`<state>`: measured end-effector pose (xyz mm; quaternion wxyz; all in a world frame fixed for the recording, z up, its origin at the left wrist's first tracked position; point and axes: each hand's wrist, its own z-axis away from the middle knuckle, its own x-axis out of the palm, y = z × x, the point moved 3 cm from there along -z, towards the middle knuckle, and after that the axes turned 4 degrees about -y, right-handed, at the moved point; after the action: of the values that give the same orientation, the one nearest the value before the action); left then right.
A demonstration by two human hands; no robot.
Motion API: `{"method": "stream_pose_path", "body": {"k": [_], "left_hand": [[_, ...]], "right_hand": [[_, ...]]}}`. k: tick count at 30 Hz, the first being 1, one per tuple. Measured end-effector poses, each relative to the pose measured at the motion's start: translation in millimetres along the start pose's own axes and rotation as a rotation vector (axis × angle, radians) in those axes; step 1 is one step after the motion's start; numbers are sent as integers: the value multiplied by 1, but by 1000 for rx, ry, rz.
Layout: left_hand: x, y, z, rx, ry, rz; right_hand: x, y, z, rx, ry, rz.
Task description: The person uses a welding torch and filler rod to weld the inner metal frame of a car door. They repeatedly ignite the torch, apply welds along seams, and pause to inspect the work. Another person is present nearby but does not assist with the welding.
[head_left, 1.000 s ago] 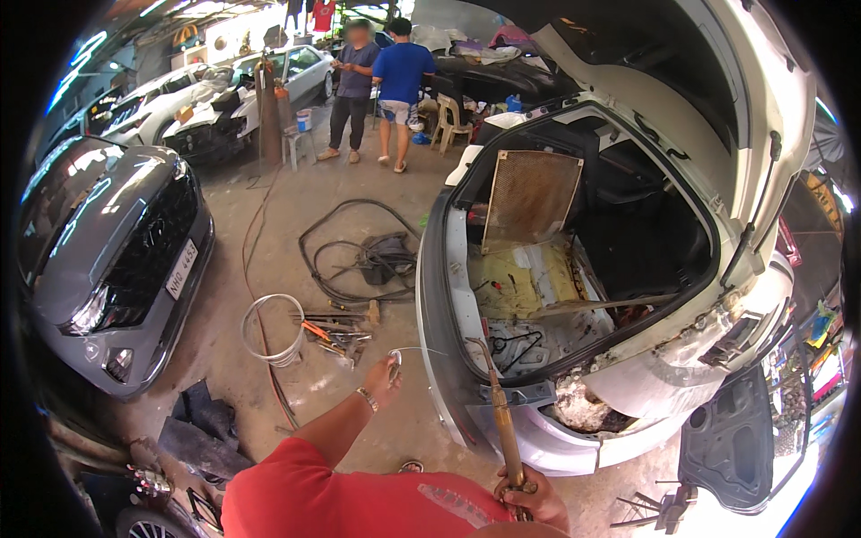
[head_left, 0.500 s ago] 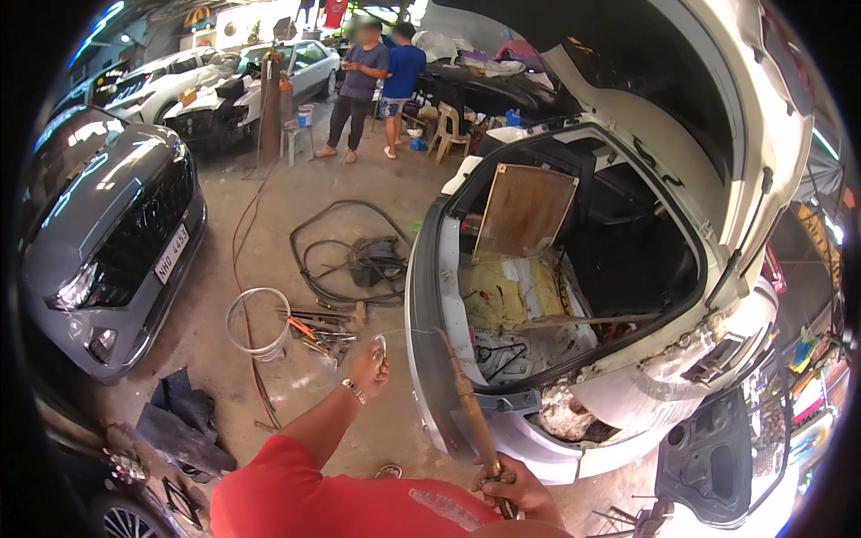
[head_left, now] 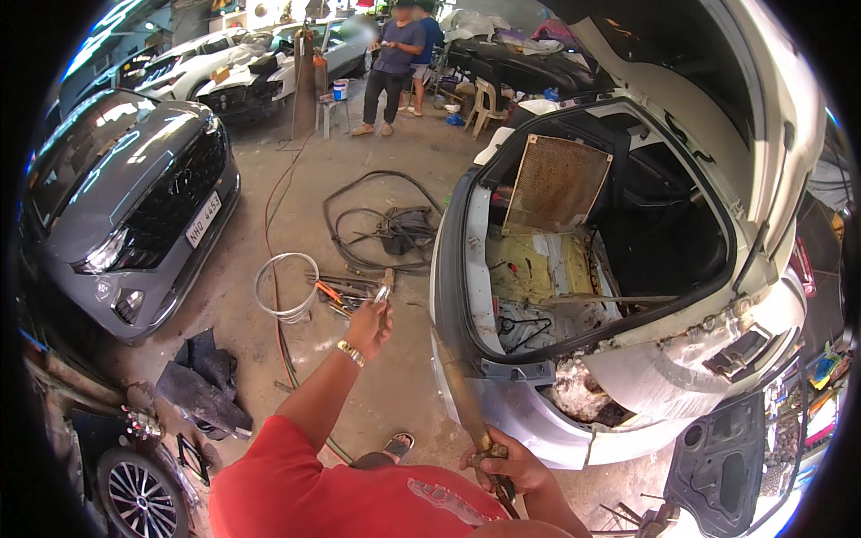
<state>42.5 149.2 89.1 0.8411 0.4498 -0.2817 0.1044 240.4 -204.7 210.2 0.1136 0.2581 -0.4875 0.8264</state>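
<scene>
My right hand [head_left: 504, 462], at the lower middle, is wrapped round the valve end of a brass gas torch [head_left: 465, 394]. The torch's long tube slants up and left, and its tip ends near the car's rear edge. My left hand [head_left: 370, 327] is stretched forward, closed on a small silvery piece [head_left: 383, 294] whose exact kind I cannot make out. Just beyond that hand lies a pile of hand tools [head_left: 336, 291], one with orange handles. A coil of pale wire [head_left: 285, 287] lies left of the pile.
A white car [head_left: 520, 412] with its tailgate raised stands at the right, its rear panel cut and scorched. Dark hoses [head_left: 359, 215] loop on the floor ahead. A grey car [head_left: 143, 215] stands left, near black sheets [head_left: 204, 386]. Two people [head_left: 399, 58] stand far off.
The view has shifted, so the scene sits farther right and higher. My left hand has moved away from the torch tip toward the tool pile. The right hand keeps hold of the torch.
</scene>
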Motion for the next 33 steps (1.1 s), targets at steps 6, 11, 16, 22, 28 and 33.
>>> {"method": "stream_pose_path", "body": {"k": [6, 11, 16, 22, 28, 33], "left_hand": [[64, 19, 59, 141, -124, 28], [117, 6, 136, 263, -125, -27], [162, -48, 194, 275, -178, -75], [200, -86, 230, 255, -195, -183], [234, -96, 256, 244, -355, -429], [264, -127, 278, 184, -520, -590]], "right_hand": [[0, 13, 56, -73, -47, 243], [-13, 31, 116, -234, -4, 246], [-35, 66, 173, -274, 63, 162], [-57, 80, 230, -436, 86, 80], [-60, 85, 262, -561, 77, -35], [-66, 94, 263, -533, 94, 6]]}}
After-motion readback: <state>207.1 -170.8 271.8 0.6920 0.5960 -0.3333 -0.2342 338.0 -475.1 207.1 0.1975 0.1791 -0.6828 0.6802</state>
